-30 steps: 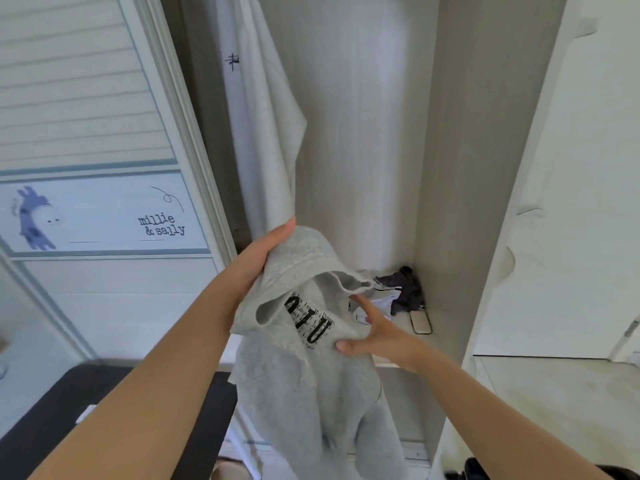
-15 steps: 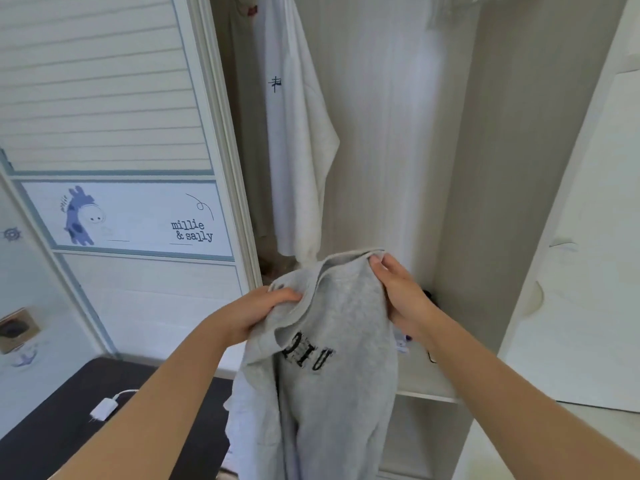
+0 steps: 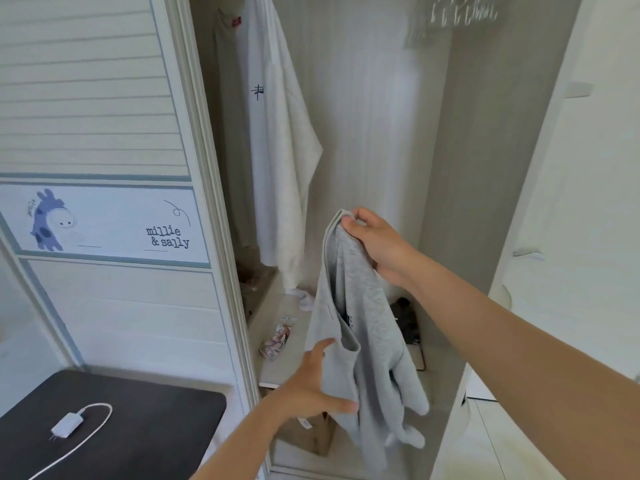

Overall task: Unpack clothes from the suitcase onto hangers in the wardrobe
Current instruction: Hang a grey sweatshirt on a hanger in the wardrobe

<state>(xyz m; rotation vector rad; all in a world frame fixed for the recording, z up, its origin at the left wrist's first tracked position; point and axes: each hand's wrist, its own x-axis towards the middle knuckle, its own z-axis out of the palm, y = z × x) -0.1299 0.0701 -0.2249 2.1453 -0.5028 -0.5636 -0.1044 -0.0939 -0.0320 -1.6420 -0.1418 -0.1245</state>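
Now | grey sweatshirt (image 3: 360, 306) pinched by right fingers (image 3: 350, 221) | left fingers (image 3: 341, 407) touching

White charger (image 3: 66, 425) with cable on dark surface (image 3: 156, 431), blue cartoon panel (image 3: 104, 221) reading millie & sally, crumpled wrapper (image 3: 275, 344)

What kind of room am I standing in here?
Likely a child's bedroom, at an open pale wood-grain wardrobe: a white long-sleeved top hangs inside, a blue cartoon animal panel decorates the sliding door, and the right hand holds up a grey printed sweatshirt.
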